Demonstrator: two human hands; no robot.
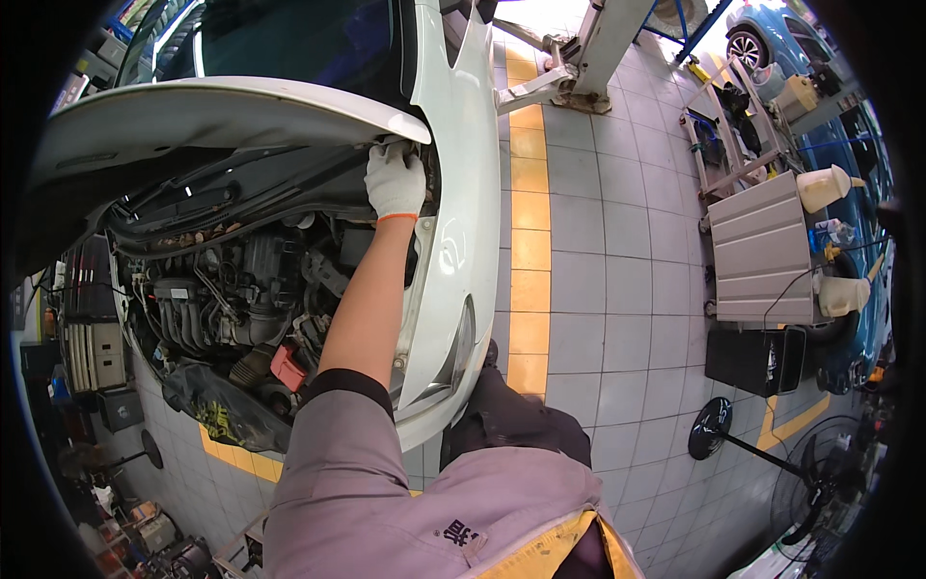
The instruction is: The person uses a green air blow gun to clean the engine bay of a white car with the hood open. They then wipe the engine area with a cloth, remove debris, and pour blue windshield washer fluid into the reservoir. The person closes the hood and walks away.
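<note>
The hood (241, 114) stands raised to the left of the car's white fender (461, 222), one corner close beside the fender's upper part. On my feed its far side runs off into the black lens rim and much of its underside sinks into shadow; I can't make out the hinge. What I do see is white along the edge and dull grey beneath, the whole panel bowed into a long arc by the lens.

At that corner, just left of the fender, I have the left hand (395, 179) in a white glove (394, 196) with an orange cuff. The fingers look bent, but their tips are lost to me at the hood's edge, so I can't tell how far they are closed or whether they grip anything. The right hand is out of my view, its fingers too.

Left of the fender lies the exposed engine bay (246, 285), partly covered by the bare forearm (368, 280); a red part (287, 369) shows there beside a crumpled black sheet (217, 400). The windshield (280, 39), up and left of the fender, is cut off above. Right of the fender runs a yellow stripe (531, 212), and well beyond it stands a grey cabinet (762, 251).
</note>
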